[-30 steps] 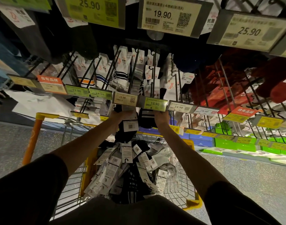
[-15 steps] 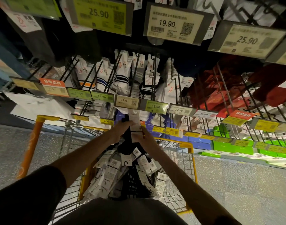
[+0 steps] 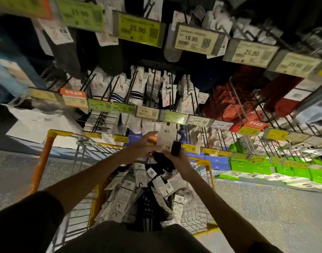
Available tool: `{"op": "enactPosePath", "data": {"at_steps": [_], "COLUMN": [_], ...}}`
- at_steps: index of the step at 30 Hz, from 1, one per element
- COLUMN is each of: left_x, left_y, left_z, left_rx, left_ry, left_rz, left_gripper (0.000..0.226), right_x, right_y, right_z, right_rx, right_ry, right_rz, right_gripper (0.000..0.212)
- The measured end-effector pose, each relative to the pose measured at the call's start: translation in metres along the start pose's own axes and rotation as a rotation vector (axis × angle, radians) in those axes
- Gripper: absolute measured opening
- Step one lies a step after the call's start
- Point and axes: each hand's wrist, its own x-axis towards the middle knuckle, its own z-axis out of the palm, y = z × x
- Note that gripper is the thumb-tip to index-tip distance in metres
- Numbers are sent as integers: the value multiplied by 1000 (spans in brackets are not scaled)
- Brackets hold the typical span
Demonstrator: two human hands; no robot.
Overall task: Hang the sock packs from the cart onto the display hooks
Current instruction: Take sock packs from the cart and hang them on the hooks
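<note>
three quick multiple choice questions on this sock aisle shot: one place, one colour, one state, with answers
1. Where does the heap of carded sock packs lie?
A. in the yellow-framed wire cart
B. on the speckled floor
C. on a top hook

2. What colour are the flat boxes on the low shelf at far right?
A. red
B. green
C. black

3. What is the right hand doing?
A. hanging empty
B. pushing the cart
C. gripping a dark sock pack with a white card

Answers: 1 A, the packs fill the cart's basket; 2 B, they are bright green; 3 C, its fingers curl round the dark sock.
</note>
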Motion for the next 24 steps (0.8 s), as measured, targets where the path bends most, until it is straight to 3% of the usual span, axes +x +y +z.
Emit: {"op": "enactPosePath", "data": {"at_steps": [3,5,9,12,17,24], "left_x": [-23,-39,-74,-101,-141,-156], "left_y": [15,33,83,137,213,277], "left_z": [-3,-1,10,14,19,29], "left_rx": [80,73,83,139,203,203], "left_ry": [-9,-18,20,42,16,108], "left_rz": [87,171,389,540,745,877], "left_gripper": [43,34,26,21,34,38], "right_x": [-20,-34,-65,-93,-127,-137], "right_y": [-35,-63,-126,-175,-248,-318], "right_z": [-8,-9,-17,-23,-29,-46], "right_rx": [119,155,103,67,91,116], "right_ry": [-14,-31,10,59,124,263], "right_rz": [-71,-148,-352,-529,-737,-840], "right_gripper": [29,20,34,32,32,37]}}
